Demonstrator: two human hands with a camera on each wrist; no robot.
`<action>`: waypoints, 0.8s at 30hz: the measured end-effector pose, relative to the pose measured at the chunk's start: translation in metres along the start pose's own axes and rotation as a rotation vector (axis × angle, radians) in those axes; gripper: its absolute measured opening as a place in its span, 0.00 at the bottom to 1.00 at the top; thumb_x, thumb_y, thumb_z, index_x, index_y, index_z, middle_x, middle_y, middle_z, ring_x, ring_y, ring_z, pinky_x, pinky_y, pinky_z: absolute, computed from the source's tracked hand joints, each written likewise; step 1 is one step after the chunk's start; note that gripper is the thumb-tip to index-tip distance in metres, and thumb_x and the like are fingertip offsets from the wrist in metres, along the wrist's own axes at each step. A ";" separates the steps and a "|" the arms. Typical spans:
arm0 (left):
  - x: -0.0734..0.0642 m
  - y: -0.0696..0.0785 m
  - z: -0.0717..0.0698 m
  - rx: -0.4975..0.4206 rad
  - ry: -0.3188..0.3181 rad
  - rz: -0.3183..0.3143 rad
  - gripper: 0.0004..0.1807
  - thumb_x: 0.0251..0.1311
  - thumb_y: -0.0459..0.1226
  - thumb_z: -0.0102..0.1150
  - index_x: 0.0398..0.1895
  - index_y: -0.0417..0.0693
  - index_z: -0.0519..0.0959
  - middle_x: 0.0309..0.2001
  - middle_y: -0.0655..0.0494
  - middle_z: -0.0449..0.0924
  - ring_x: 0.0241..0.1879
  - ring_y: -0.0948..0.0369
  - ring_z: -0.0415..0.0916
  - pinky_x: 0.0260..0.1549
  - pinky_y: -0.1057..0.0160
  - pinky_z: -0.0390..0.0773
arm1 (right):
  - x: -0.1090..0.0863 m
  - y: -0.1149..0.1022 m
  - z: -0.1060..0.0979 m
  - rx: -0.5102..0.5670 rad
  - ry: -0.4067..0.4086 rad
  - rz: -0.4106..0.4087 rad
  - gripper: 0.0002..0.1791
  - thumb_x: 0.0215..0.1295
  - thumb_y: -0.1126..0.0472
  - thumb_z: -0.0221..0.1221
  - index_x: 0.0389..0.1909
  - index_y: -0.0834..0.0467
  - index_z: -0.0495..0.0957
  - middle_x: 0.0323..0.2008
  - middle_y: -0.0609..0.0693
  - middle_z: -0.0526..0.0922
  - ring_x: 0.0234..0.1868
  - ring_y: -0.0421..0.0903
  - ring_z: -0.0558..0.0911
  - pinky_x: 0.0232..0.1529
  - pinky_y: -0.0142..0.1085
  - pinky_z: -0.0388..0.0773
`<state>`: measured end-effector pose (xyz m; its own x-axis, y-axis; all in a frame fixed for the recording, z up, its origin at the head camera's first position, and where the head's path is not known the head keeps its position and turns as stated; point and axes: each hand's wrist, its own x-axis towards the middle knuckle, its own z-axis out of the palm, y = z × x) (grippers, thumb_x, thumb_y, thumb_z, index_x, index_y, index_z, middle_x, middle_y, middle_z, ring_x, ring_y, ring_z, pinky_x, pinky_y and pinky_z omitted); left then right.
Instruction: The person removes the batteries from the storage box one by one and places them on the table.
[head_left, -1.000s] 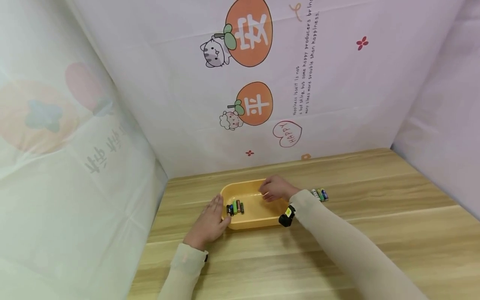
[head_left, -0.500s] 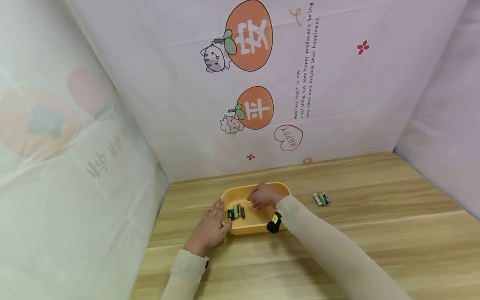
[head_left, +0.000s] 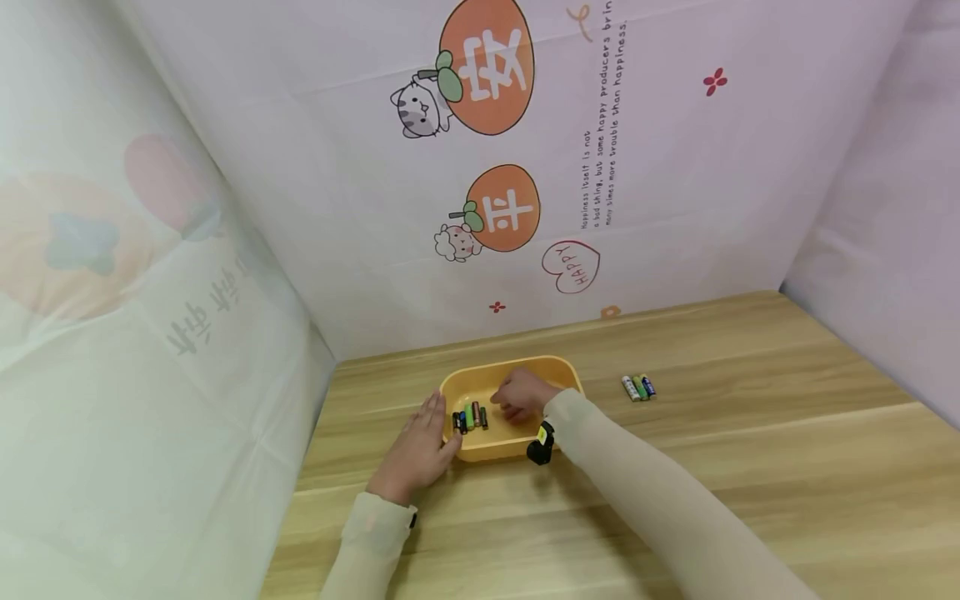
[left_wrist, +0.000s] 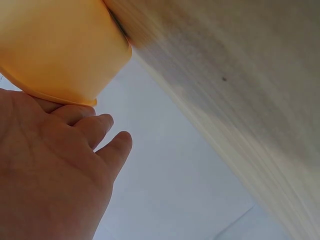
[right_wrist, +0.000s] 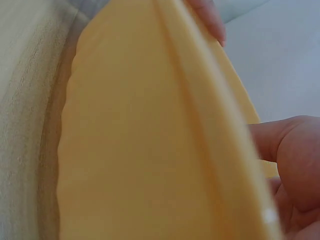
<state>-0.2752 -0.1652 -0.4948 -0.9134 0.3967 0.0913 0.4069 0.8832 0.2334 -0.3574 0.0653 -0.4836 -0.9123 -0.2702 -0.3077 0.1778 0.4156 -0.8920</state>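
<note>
A yellow plastic tray sits on the wooden table. Several batteries lie side by side at its left end, with black, blue, green and reddish wrappers. My left hand rests against the tray's left end, fingers extended along the rim; in the left wrist view its fingertips touch the underside of that rim. My right hand reaches down inside the tray, just right of the batteries, with its fingers bent. The tray wall hides those fingertips in the right wrist view, and I cannot tell whether they hold anything.
Three more batteries, white, green and blue, lie in a row on the table right of the tray. Printed white cloth hangs behind the table and along both sides. A black wrist camera sits near the tray's front rim.
My right hand has moved left inside the tray, toward the batteries, and gone lower. The three batteries on the table now show fully. My left hand has stayed at the tray's left end.
</note>
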 end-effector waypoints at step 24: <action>0.000 0.001 0.001 0.013 0.020 0.031 0.40 0.73 0.52 0.39 0.75 0.33 0.44 0.76 0.41 0.42 0.74 0.49 0.41 0.69 0.48 0.50 | 0.016 -0.010 0.022 -0.187 -0.014 -0.007 0.13 0.59 0.59 0.67 0.22 0.64 0.79 0.23 0.57 0.81 0.25 0.52 0.83 0.27 0.44 0.83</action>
<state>-0.2746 -0.1646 -0.4952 -0.9002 0.4193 0.1175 0.4353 0.8736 0.2175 -0.3657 0.0375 -0.4874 -0.9079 -0.2853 -0.3072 0.0983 0.5674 -0.8176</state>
